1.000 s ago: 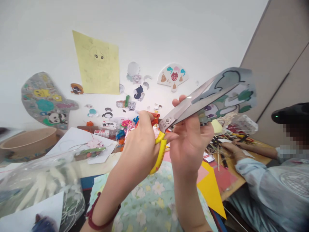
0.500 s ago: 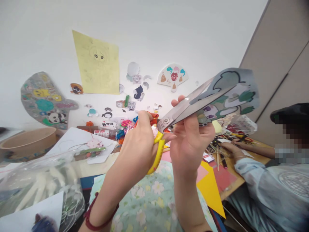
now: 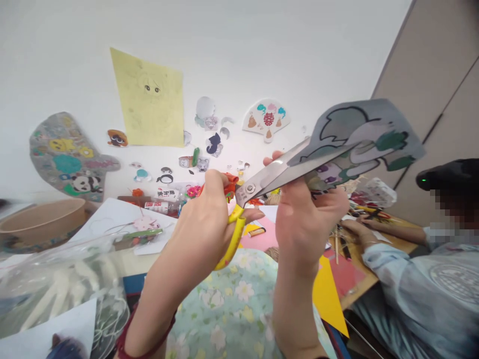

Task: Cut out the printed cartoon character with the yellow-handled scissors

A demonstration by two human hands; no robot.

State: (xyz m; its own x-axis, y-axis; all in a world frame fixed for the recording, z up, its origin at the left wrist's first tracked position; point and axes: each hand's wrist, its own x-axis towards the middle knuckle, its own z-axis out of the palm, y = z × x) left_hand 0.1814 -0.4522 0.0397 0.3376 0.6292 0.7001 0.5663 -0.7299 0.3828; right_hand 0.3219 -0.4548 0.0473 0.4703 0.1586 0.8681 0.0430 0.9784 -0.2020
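My left hand (image 3: 204, 214) is closed on scissors with yellow handles (image 3: 232, 244) and long silver blades pointing up and to the right. Between the parted blades lies a grey paper drawing (image 3: 348, 122) of a cartoon character with purple eyes and green parts. One blade passes in front of the paper, the other goes behind it. My right hand (image 3: 307, 219), palm toward me, grips the lower edge of that drawing, close under the blades. Some of its fingertips show behind the scissors.
A clay-coloured bowl (image 3: 45, 219) and a clear plastic bag (image 3: 67, 284) stand at left. Cut-outs and a yellow sheet (image 3: 149, 109) hang on the wall. Yellow paper (image 3: 329, 299) lies at right, near a co-worker in a pale top (image 3: 422, 279).
My right hand and the drawing have moved right, with more of the paper's grey edge showing. My left hand and the scissors have shifted slightly left.
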